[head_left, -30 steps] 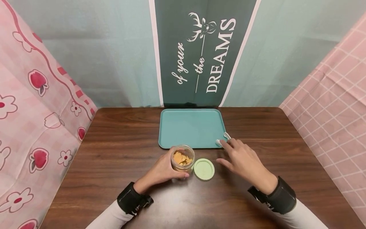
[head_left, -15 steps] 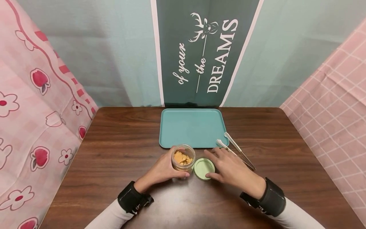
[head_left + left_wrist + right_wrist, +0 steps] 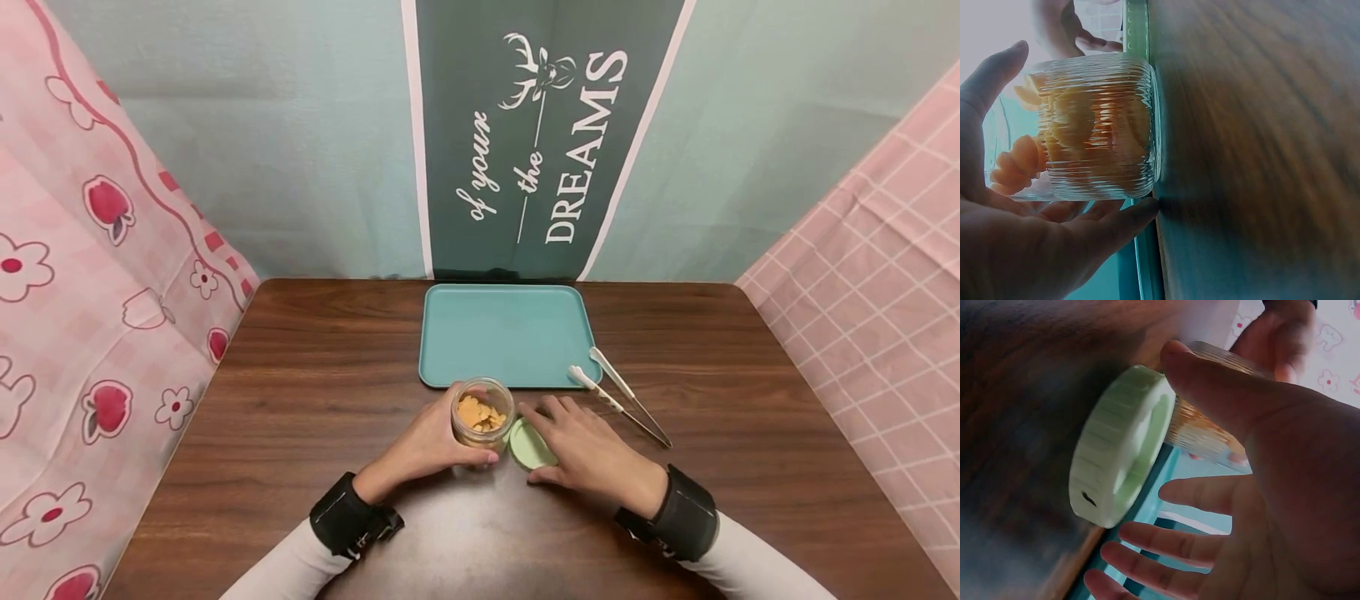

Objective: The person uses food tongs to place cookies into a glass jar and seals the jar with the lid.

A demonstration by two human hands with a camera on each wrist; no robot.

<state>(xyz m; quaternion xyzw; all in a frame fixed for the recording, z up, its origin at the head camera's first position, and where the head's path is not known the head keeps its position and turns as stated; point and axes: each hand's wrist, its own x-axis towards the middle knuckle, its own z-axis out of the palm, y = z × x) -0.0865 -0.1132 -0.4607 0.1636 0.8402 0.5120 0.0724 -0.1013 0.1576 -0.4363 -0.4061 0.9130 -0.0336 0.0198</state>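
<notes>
Gripping the jar (image 3: pixel 482 414) below a "DREAMS" banner (image 3: pixel 540 142), left hand (image 3: pixel 427 446)

Head view: from above the desk's (image 3: pixel 300 400) near edge, facing down and forward to the far edge. Wrist views: close, low over the desk, facing opposite ways; all three share the jar (image 3: pixel 482 414) (image 3: pixel 1100 125) (image 3: pixel 1210 425) and lid (image 3: pixel 529 445) (image 3: pixel 1119 447).

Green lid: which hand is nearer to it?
Right. The right hand lies over the green lid; the left hand grips the jar beside it.
</notes>
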